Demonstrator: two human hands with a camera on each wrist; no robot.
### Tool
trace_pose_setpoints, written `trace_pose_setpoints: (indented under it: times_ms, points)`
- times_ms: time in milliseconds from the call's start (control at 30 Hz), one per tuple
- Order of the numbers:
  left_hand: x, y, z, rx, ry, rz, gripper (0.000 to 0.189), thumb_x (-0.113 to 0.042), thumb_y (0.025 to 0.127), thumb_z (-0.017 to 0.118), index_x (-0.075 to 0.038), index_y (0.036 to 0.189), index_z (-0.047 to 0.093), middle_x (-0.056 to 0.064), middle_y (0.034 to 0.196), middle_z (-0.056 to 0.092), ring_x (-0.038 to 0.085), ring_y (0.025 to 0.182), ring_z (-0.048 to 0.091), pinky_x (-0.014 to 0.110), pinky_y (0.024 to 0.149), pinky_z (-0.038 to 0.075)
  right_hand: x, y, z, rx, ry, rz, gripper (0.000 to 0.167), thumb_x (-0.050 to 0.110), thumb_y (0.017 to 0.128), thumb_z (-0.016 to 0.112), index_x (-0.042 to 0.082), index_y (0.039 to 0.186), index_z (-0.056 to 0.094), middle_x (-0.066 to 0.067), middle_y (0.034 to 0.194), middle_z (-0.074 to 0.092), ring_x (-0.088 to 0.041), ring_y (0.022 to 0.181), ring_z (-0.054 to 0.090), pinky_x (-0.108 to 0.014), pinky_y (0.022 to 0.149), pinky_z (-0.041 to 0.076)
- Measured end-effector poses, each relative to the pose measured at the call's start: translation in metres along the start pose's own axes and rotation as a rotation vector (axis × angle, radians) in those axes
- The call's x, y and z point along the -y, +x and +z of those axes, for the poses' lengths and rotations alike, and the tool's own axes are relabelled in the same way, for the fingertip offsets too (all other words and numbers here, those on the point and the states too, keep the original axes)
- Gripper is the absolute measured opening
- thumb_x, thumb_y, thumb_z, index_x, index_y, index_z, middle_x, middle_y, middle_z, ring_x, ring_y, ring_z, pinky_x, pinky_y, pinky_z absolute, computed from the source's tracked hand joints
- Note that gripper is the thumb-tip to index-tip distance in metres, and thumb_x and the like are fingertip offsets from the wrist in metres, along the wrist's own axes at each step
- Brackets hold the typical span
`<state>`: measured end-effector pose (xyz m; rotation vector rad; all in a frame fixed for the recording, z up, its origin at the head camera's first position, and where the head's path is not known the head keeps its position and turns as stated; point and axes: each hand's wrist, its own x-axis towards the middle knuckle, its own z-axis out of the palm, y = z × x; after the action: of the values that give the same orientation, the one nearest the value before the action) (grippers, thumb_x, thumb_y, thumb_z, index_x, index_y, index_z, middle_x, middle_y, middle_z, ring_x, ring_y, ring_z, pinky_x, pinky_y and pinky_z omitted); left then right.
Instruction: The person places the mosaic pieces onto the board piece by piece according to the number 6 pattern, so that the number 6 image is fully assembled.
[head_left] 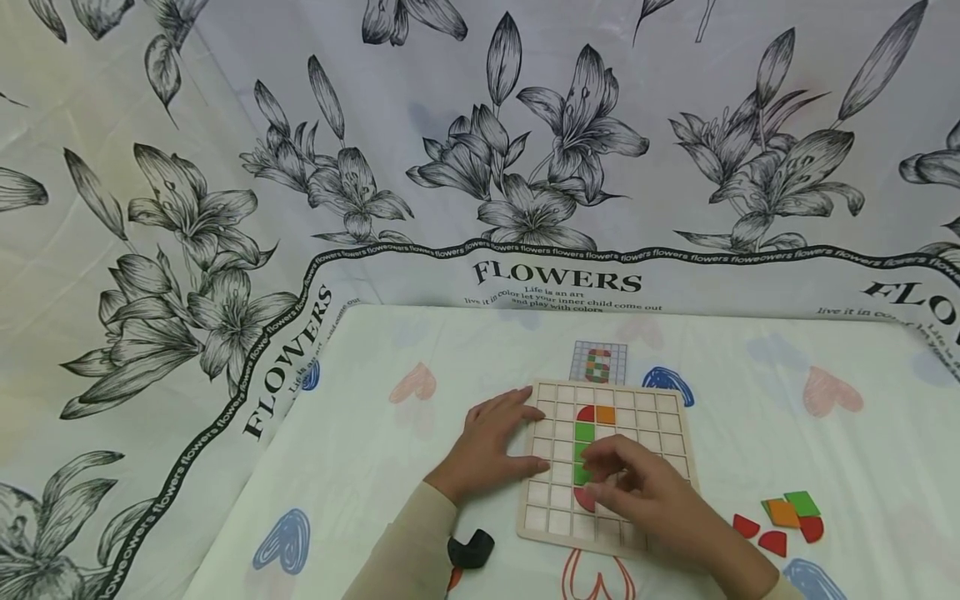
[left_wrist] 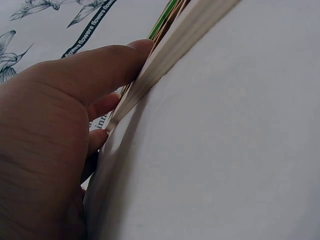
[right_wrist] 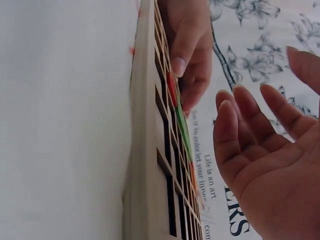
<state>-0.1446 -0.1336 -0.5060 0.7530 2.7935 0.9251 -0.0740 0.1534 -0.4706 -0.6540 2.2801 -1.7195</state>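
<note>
A square wooden grid board lies on the table. In its cells sit a red quarter-round tile, an orange square tile, a column of green square tiles, and a second red quarter-round tile below them. My left hand touches the board's left edge with thumb and fingers extended and spread. Over the middle of the board hovers my right hand, fingers loosely bent beside the lower tiles. In the right wrist view, thumb and fingertips of the right hand are apart with nothing between them.
Behind the board lies a small gridded pattern card with a coloured figure. Several loose tiles are grouped right of the board, among them an orange tile and a green tile. A black object is by the left sleeve.
</note>
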Motion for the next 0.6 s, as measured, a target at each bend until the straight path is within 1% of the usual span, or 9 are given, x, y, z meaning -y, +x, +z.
trace_pose_setpoints:
  times_ms: [167,267,433,533,600]
  points:
    - [-0.001,0.0,0.0,-0.002,0.002,0.0,0.062,-0.057,0.092,0.081,-0.031,0.145,0.064,-0.009,0.174,0.034,0.016,0.16,0.026,0.057,0.124,0.02,0.002,-0.001,-0.002,0.004,0.065,-0.049,0.029,0.011,0.109,0.067,0.002,0.136,0.063,-0.015,0.126,0.068,-0.023,0.108,0.069,-0.033,0.091,0.059]
    - [-0.001,0.001,0.0,0.001,0.001,-0.006,0.062,-0.057,0.091,0.082,-0.031,0.145,0.064,-0.01,0.174,0.033,0.015,0.16,0.025,0.056,0.124,0.02,0.003,-0.003,-0.005,0.007,0.105,-0.061,0.027,0.007,0.11,0.062,0.004,0.137,0.062,-0.017,0.128,0.067,-0.029,0.112,0.068,-0.034,0.092,0.059]
    - [0.0,0.0,0.001,0.003,0.004,-0.002,0.062,-0.057,0.091,0.082,-0.031,0.145,0.064,-0.01,0.174,0.033,0.015,0.16,0.025,0.056,0.124,0.02,0.005,-0.005,-0.01,0.026,0.193,-0.083,0.029,0.001,0.113,0.051,0.006,0.139,0.06,-0.027,0.132,0.062,-0.039,0.116,0.068,-0.038,0.093,0.06]
    - [0.001,0.0,0.001,0.005,0.008,0.0,0.063,-0.056,0.091,0.082,-0.031,0.145,0.064,-0.01,0.174,0.033,0.015,0.16,0.024,0.056,0.124,0.02,0.005,-0.005,-0.014,0.03,0.217,-0.09,0.03,0.001,0.114,0.045,0.005,0.141,0.059,-0.031,0.133,0.061,-0.037,0.116,0.068,-0.041,0.091,0.061]
    - [0.001,0.001,0.001,0.008,0.009,0.0,0.063,-0.056,0.091,0.082,-0.031,0.145,0.064,-0.009,0.175,0.033,0.015,0.16,0.024,0.056,0.124,0.019,0.006,-0.005,-0.016,0.026,0.224,-0.091,0.031,0.003,0.115,0.042,0.004,0.142,0.058,-0.03,0.135,0.06,-0.035,0.117,0.068,-0.043,0.091,0.061]
